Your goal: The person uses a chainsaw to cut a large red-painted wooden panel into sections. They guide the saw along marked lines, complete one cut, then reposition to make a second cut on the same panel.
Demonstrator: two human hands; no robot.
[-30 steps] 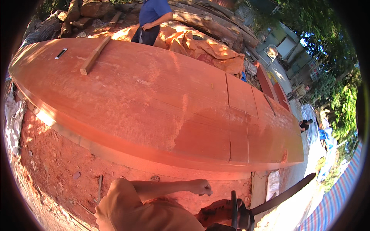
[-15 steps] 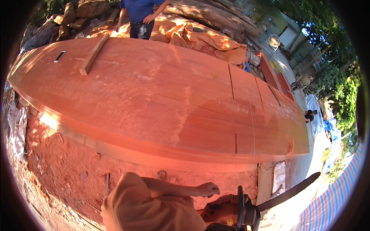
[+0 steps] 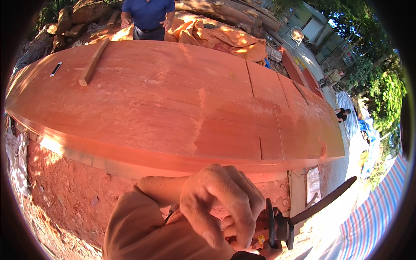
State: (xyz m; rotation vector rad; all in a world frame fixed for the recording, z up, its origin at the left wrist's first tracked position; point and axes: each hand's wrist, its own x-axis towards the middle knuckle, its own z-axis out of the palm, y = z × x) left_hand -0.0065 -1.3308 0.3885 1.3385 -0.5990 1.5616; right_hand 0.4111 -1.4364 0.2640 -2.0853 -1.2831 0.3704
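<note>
One phone [image 3: 56,69] and one wooden block [image 3: 94,63] are lying toward the left end of one slab [image 3: 173,104] — one chainsaw [image 3: 284,232] is showing off the near edge, three people [image 3: 148,15] beyond the far and right edges.

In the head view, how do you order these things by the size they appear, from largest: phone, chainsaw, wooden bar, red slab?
1. Red slab
2. Chainsaw, partly covered and nearer the camera
3. Wooden bar
4. Phone

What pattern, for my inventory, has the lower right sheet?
The sheet has blue, red, white stripes; head view.
</note>
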